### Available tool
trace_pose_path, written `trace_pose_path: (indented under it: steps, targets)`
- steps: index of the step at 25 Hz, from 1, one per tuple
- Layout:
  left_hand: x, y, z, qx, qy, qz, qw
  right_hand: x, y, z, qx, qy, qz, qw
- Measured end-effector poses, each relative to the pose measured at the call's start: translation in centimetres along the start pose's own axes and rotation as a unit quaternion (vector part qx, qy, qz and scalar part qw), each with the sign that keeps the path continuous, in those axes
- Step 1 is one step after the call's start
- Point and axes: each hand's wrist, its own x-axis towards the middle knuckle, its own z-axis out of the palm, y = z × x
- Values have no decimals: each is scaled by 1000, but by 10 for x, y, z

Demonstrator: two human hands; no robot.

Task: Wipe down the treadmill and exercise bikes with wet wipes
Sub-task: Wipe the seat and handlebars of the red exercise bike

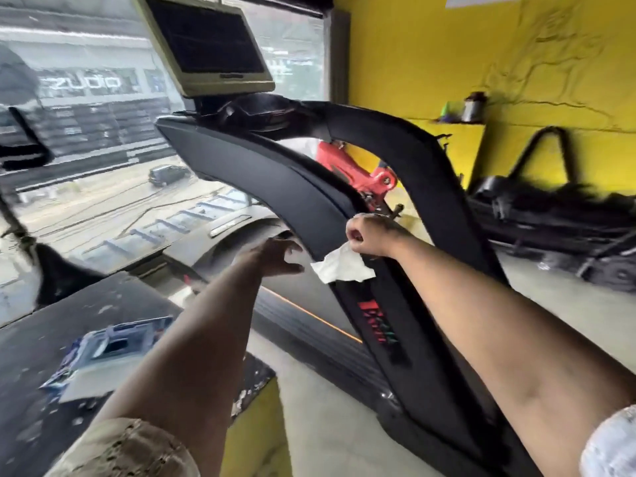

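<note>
Wet wipe (342, 266), white, crumpled, pinched in right hand (368, 235) beside black treadmill (303, 187); left hand (278, 254) loose-fingered.

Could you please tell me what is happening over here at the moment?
A person is wiping the black side arm of a treadmill, below its screen. The right hand grips a white wipe at the arm. The left hand reaches in beside it, fingers spread, holding nothing. What looks like a pack of wipes lies on the dark ledge.

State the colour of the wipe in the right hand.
The wipe is white, seen in head view.
</note>
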Motion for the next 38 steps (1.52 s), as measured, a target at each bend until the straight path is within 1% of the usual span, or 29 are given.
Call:
trace_pose_path:
  steps: [3,5,8,14,18,21,25,29,34,38]
  targets:
    - [43,66,9,7,-35,42,998,-50,71,-20,-15,-24,72,997]
    - [67,126,19,13,-44,76,996,-95,120,-40,-32,-32,109,993]
    - [96,234,32,22,-56,134,989,-175,191,-73,-64,-34,155,985]
    - [139,445,72,18,-45,240,969,-324,320,-124,-104,-41,239,965]
    - [160,567,96,18,-84,299,950,-415,393,-151,-138,-27,287,948]
    - [176,632,105,26,-95,340,935,-461,433,-166,-161,-23,314,935]
    - [202,712,111,47,-98,385,917,-499,479,-186,-185,-6,341,922]
    - [253,768,124,60,-104,411,904,-512,533,-192,-186,4,358,915]
    - [351,845,141,41,-106,429,896,-509,641,-202,-184,-7,383,905]
    - [426,901,138,51,-95,444,889,-488,730,-222,-186,-4,399,898]
